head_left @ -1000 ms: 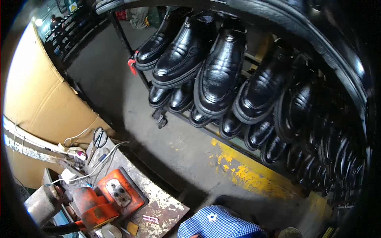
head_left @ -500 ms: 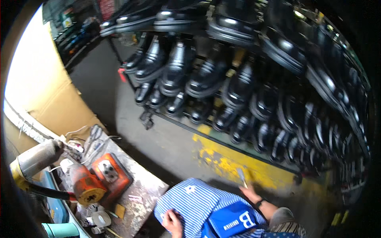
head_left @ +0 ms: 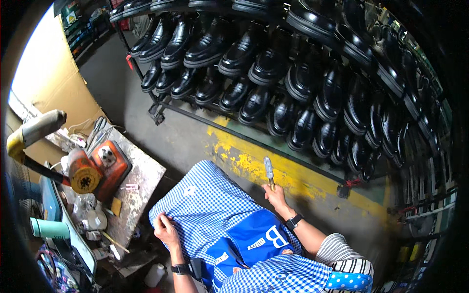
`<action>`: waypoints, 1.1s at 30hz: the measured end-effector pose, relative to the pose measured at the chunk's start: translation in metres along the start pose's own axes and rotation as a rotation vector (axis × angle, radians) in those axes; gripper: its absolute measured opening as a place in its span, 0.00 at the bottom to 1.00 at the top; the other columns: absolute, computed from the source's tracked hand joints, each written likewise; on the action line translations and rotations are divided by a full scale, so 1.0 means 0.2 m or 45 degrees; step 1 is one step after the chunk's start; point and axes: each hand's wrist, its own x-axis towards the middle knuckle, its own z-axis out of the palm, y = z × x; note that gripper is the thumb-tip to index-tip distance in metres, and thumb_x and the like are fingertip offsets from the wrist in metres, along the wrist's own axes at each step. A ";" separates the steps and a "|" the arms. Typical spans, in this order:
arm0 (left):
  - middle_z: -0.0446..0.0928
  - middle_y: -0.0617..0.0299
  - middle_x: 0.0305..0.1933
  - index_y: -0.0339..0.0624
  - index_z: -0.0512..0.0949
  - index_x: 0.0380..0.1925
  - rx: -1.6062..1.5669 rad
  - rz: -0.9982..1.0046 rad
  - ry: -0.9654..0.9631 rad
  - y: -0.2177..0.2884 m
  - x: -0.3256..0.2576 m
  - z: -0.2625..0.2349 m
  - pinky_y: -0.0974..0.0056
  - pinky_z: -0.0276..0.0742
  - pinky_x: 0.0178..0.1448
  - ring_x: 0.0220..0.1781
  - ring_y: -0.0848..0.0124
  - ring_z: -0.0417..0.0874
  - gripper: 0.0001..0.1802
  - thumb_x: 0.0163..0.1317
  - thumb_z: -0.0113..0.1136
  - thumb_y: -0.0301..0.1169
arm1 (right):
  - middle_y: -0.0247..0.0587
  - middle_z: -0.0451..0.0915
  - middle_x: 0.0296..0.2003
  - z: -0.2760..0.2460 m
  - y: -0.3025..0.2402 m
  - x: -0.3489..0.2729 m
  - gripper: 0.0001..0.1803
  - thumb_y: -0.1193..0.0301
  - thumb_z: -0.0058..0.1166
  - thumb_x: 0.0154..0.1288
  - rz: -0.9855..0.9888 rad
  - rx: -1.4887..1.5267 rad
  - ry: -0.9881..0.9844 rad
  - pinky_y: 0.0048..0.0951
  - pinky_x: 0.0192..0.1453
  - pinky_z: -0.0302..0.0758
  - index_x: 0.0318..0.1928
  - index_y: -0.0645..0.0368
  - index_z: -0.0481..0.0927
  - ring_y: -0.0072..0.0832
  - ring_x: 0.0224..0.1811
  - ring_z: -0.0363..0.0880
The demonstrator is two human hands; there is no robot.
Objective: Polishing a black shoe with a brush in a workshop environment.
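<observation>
My right hand (head_left: 276, 196), with a dark watch on the wrist, is closed round a small hand tool (head_left: 268, 167). The tool has a grey, flat, rounded end and a brass-coloured part by my fingers; its exact kind I cannot make out. It points upward, away from me, over the yellow-painted floor. At the left edge of the blue-and-white checked apron (head_left: 205, 195) on my lap, my left hand (head_left: 167, 231) has its fingers curled and gripping the cloth. A dark band is on that wrist too. The apron has a solid blue pocket panel (head_left: 254, 235).
Racks of black shoes (head_left: 254, 105) stand ahead and to the right. At left, a paint-spotted workbench (head_left: 141, 180) carries an orange machine (head_left: 110, 158), a clear jar (head_left: 96, 219) and tools. A teal cup (head_left: 50, 228) and a lamp-like arm (head_left: 44, 129) are farther left.
The view has tilted down, so the racks, bench and apron sit higher and farther left in the picture. More of my forearms shows. My grip on the tool looks the same.
</observation>
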 end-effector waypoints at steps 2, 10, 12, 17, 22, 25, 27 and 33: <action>0.76 0.60 0.19 0.34 0.77 0.32 0.034 0.002 0.009 0.00 -0.02 -0.02 0.71 0.69 0.23 0.17 0.75 0.75 0.10 0.63 0.47 0.29 | 0.28 0.68 0.12 -0.03 0.00 -0.03 0.13 0.61 0.52 0.60 0.030 0.097 -0.009 0.21 0.13 0.55 0.25 0.56 0.75 0.16 0.10 0.61; 0.75 0.64 0.22 0.35 0.76 0.36 0.001 0.014 -0.003 -0.03 -0.04 -0.03 0.75 0.68 0.24 0.20 0.81 0.73 0.11 0.65 0.47 0.31 | 0.30 0.69 0.11 -0.06 -0.12 -0.10 0.13 0.61 0.52 0.59 0.049 0.348 -0.005 0.23 0.15 0.57 0.23 0.56 0.72 0.16 0.11 0.62; 0.75 0.65 0.21 0.35 0.76 0.36 -0.015 0.005 -0.017 -0.01 -0.04 0.00 0.75 0.67 0.24 0.20 0.80 0.73 0.12 0.65 0.47 0.32 | 0.31 0.71 0.12 -0.05 -0.12 -0.09 0.14 0.60 0.51 0.60 0.018 0.358 -0.022 0.22 0.14 0.57 0.25 0.56 0.74 0.16 0.10 0.62; 0.73 0.66 0.23 0.35 0.76 0.37 -0.064 -0.163 0.012 -0.02 -0.06 -0.05 0.75 0.66 0.27 0.23 0.80 0.70 0.14 0.66 0.46 0.35 | 0.31 0.73 0.13 0.02 -0.16 -0.05 0.15 0.58 0.51 0.62 -0.067 0.216 -0.090 0.23 0.22 0.65 0.28 0.57 0.76 0.18 0.17 0.71; 0.73 0.63 0.22 0.33 0.75 0.37 -0.042 -0.052 0.011 0.00 -0.06 -0.04 0.74 0.64 0.23 0.19 0.79 0.68 0.13 0.66 0.45 0.32 | 0.29 0.71 0.15 0.07 -0.11 0.01 0.13 0.64 0.49 0.63 -0.147 0.296 -0.146 0.21 0.21 0.63 0.39 0.61 0.78 0.16 0.17 0.68; 0.71 0.66 0.22 0.34 0.75 0.37 -0.025 -0.102 -0.059 0.00 -0.06 -0.04 0.75 0.63 0.25 0.21 0.81 0.67 0.14 0.66 0.45 0.34 | 0.29 0.71 0.15 0.06 -0.14 -0.02 0.14 0.63 0.49 0.63 -0.120 0.259 -0.185 0.21 0.20 0.62 0.40 0.61 0.78 0.16 0.17 0.68; 0.71 0.65 0.22 0.34 0.75 0.38 0.019 -0.072 -0.046 -0.01 -0.06 -0.02 0.75 0.62 0.24 0.20 0.80 0.67 0.14 0.66 0.44 0.34 | 0.29 0.71 0.15 0.05 -0.16 -0.02 0.16 0.62 0.49 0.62 -0.099 0.228 -0.189 0.21 0.19 0.61 0.42 0.61 0.77 0.16 0.16 0.67; 0.73 0.62 0.19 0.32 0.76 0.35 0.038 -0.087 0.009 -0.02 -0.05 -0.04 0.73 0.65 0.22 0.18 0.78 0.70 0.11 0.63 0.45 0.28 | 0.26 0.68 0.15 0.17 -0.27 0.05 0.15 0.63 0.50 0.62 -0.124 0.253 -0.320 0.19 0.18 0.58 0.44 0.60 0.76 0.14 0.15 0.63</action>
